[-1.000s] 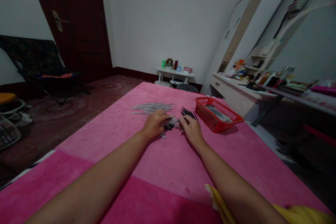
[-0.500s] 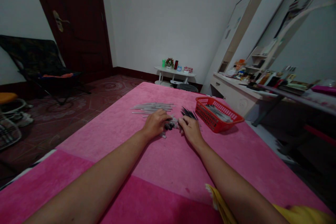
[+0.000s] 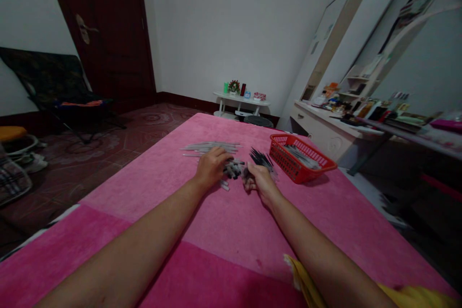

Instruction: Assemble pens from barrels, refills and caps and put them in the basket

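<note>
My left hand [image 3: 211, 166] lies curled over a small heap of grey and black pen parts [image 3: 234, 170] on the pink cloth [image 3: 231, 221]. My right hand [image 3: 259, 180] sits just right of that heap, fingers closed on a small piece I cannot make out. A row of thin grey tubes [image 3: 211, 147] lies beyond my left hand. A bunch of thin black sticks [image 3: 260, 157] lies beyond my right hand. A red plastic basket [image 3: 301, 159] with more slim parts stands to the right.
The pink cloth covers a wide bed or table. A dark door [image 3: 108, 33] and a folding chair [image 3: 54, 91] are at the left. A small white side table [image 3: 241, 102] stands by the far wall, a cluttered dresser [image 3: 342, 115] at the right.
My right hand has drawn slightly toward me and curled tighter beside the heap. My left hand has stayed on the heap.
</note>
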Tool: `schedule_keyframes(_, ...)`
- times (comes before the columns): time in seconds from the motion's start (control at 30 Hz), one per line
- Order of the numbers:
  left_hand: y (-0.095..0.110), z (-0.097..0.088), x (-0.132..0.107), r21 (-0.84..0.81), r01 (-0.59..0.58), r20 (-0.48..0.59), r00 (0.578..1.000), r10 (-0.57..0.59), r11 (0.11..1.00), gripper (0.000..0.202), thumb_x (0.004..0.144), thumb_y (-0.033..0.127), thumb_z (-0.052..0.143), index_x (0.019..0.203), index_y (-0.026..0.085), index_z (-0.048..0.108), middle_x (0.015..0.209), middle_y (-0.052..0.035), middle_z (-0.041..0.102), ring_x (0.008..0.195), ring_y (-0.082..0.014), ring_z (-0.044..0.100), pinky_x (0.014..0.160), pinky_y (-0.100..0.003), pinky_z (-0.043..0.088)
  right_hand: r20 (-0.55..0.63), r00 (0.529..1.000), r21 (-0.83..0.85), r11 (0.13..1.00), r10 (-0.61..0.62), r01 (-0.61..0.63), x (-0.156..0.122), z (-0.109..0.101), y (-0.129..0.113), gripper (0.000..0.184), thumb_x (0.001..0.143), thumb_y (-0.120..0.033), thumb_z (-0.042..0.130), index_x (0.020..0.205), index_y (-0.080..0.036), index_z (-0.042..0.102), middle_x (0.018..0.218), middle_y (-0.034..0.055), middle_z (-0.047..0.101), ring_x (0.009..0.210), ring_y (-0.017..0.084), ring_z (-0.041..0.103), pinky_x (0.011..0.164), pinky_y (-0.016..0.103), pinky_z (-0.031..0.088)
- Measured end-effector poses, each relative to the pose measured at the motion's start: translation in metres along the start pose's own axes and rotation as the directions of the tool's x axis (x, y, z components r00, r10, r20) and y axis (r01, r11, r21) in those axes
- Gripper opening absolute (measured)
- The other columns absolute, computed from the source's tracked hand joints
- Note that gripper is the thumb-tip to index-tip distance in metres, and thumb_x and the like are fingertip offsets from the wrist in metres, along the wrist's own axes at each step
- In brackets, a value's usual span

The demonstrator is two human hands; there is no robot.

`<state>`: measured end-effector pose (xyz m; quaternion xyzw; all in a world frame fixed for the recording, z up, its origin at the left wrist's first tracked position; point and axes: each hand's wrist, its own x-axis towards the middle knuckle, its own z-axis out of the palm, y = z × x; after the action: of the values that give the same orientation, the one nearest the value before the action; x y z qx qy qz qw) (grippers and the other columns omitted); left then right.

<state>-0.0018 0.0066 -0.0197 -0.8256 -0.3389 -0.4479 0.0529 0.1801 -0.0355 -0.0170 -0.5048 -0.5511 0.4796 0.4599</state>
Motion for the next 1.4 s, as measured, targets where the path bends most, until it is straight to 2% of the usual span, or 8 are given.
schedule_keyframes(0.1, -0.006, -0.002, 0.0, -0.033, 0.116, -0.107, 0.987, -0.119, 0.993, 0.017, 0.081, 0.014, 0.057, 0.092, 0.021, 0.067, 0.088, -0.0055, 0.066, 0.089, -0.0199, 0.057, 0.077, -0.032, 0.047, 0.082, 0.983, -0.207, 0.962, -0.164, 0.178, -0.004, 0.01, -0.001, 0.034, 0.081, -0.048, 0.055, 0.072, -0.016, 0.061, 0.057, 0.0007, 0.061, 0.043, 0.012, 0.053, 0.042, 0.023, 0.043)
schedule_keyframes(0.23, -0.012, -0.003, -0.001, -0.098, 0.191, -0.191, 0.96, -0.206, 0.977, 0.015, 0.079, 0.014, 0.059, 0.089, 0.021, 0.067, 0.09, -0.0047, 0.067, 0.09, -0.02, 0.059, 0.08, -0.033, 0.048, 0.272, 0.857, -0.605, 0.614, -0.438, 0.506, -0.015, 0.023, -0.008, 0.017, 0.074, -0.023, 0.068, 0.091, -0.022, 0.068, 0.087, 0.0025, 0.066, 0.079, 0.016, 0.061, 0.07, 0.028, 0.047)
schedule_keyframes(0.33, -0.014, 0.0, 0.0, -0.168, 0.23, -0.25, 0.93, -0.268, 0.958, 0.014, 0.077, 0.014, 0.061, 0.087, 0.02, 0.067, 0.089, -0.0043, 0.069, 0.089, -0.0198, 0.061, 0.081, -0.034, 0.049, 0.394, 0.824, -0.72, 0.421, -0.408, 0.552, -0.023, 0.028, -0.012, 0.028, 0.075, -0.018, 0.069, 0.103, -0.025, 0.066, 0.1, 0.0035, 0.063, 0.089, 0.018, 0.059, 0.074, 0.028, 0.045)
schedule_keyframes(0.47, -0.016, 0.002, 0.004, -0.368, 0.299, -0.33, 0.843, -0.424, 0.881, 0.014, 0.076, 0.016, 0.061, 0.089, 0.019, 0.064, 0.088, -0.0031, 0.069, 0.086, -0.0178, 0.064, 0.081, -0.033, 0.051, 0.383, 0.846, -0.794, 0.337, -0.37, 0.507, -0.022, 0.025, -0.01, 0.021, 0.079, -0.016, 0.064, 0.098, -0.024, 0.065, 0.101, 0.0048, 0.062, 0.089, 0.018, 0.06, 0.071, 0.027, 0.043)
schedule_keyframes(0.63, -0.02, 0.004, 0.01, -0.738, 0.312, -0.27, 0.676, -0.686, 0.598, 0.017, 0.075, 0.023, 0.064, 0.085, 0.018, 0.051, 0.082, -0.002, 0.068, 0.078, -0.0159, 0.068, 0.072, -0.028, 0.055, 0.167, 0.903, -0.799, 0.482, -0.396, 0.359, -0.01, 0.011, 0.0, 0.012, 0.077, -0.015, 0.061, 0.087, -0.02, 0.064, 0.089, 0.0055, 0.066, 0.081, 0.02, 0.061, 0.069, 0.028, 0.042)
schedule_keyframes(0.77, -0.02, 0.008, 0.009, -0.935, 0.288, -0.006, 0.576, -0.818, 0.209, 0.032, 0.07, 0.028, 0.07, 0.089, 0.018, 0.047, 0.083, -0.0029, 0.068, 0.075, -0.0165, 0.07, 0.066, -0.03, 0.057, -0.015, 0.926, -0.599, 0.745, -0.377, 0.294, 0.002, 0.002, 0.008, 0.008, 0.077, -0.017, 0.056, 0.081, -0.018, 0.063, 0.073, 0.0023, 0.066, 0.063, 0.016, 0.06, 0.062, 0.026, 0.044)
schedule_keyframes(0.9, -0.014, 0.011, 0.007, -0.95, 0.305, 0.22, 0.519, -0.826, -0.061, 0.034, 0.065, 0.022, 0.076, 0.089, 0.015, 0.052, 0.083, -0.003, 0.068, 0.076, -0.0153, 0.069, 0.066, -0.027, 0.057, -0.127, 0.911, -0.438, 0.846, -0.393, 0.305, 0.008, 0.0, 0.011, 0.016, 0.076, -0.022, 0.054, 0.088, -0.017, 0.062, 0.073, 0.0023, 0.066, 0.059, 0.015, 0.059, 0.057, 0.026, 0.045)
schedule_keyframes(1.4, -0.002, 0.008, 0.008, -0.905, 0.397, 0.363, 0.539, -0.76, -0.151, 0.029, 0.061, 0.018, 0.08, 0.08, 0.01, 0.059, 0.078, -0.0055, 0.069, 0.07, -0.0157, 0.068, 0.063, -0.026, 0.058, -0.146, 0.869, -0.48, 0.802, -0.472, 0.355, 0.005, 0.001, 0.005, 0.016, 0.073, -0.021, 0.055, 0.085, -0.016, 0.065, 0.086, 0.0063, 0.068, 0.073, 0.017, 0.061, 0.068, 0.028, 0.047)
